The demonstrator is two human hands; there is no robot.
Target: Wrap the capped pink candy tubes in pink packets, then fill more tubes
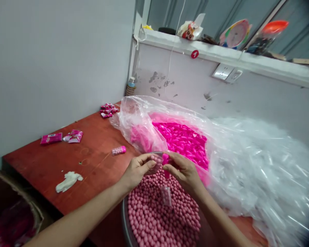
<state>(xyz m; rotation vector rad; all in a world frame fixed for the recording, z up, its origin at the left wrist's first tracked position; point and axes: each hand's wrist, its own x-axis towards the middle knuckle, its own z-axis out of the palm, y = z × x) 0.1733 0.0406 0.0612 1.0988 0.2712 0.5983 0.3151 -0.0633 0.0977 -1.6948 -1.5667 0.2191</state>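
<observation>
My left hand (140, 168) is closed around a small clear bottle (156, 160) with pink balls in it. Close beside the bottle's end, my right hand (181, 169) pinches a bright pink cap (165, 159); whether cap and bottle touch I cannot tell. Both hands are above a dark basin (125, 219) full of pink balls (159, 219). On top of the balls lies another clear bottle (166, 196). Behind the hands, an open plastic bag (141, 106) holds many pink caps (182, 140). A capped bottle of balls (118, 150) lies on the red table (98, 164).
Pink packets (51, 138) lie at the table's left, more packets (109, 110) farther back. A crumpled white scrap (69, 181) is near the front edge. A large clear plastic bag (260, 171) fills the right side. An open cardboard box (18, 192) stands at lower left.
</observation>
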